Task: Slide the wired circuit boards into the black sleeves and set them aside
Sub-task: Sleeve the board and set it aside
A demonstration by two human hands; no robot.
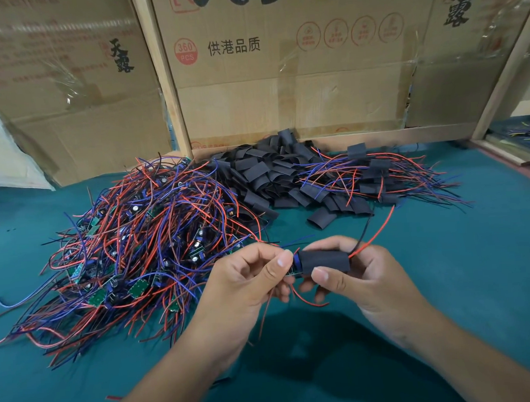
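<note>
My right hand (353, 276) pinches a black sleeve (324, 261) held level over the green table. My left hand (250, 277) grips the left end of a wired circuit board (295, 266), which is mostly inside the sleeve; only its blue-edged end shows. Red and dark wires come out of the sleeve's right end and rise to the right. More red wire hangs below between my hands. A big tangle of bare wired boards (141, 241) lies to the left. Loose black sleeves (265, 172) are heaped behind.
Sleeved boards (378, 177) with red and blue wires lie in a pile at the back right. Cardboard boxes (280, 74) and wooden posts wall off the far side. A wooden edge (511, 155) borders the green table (451, 282) on the right.
</note>
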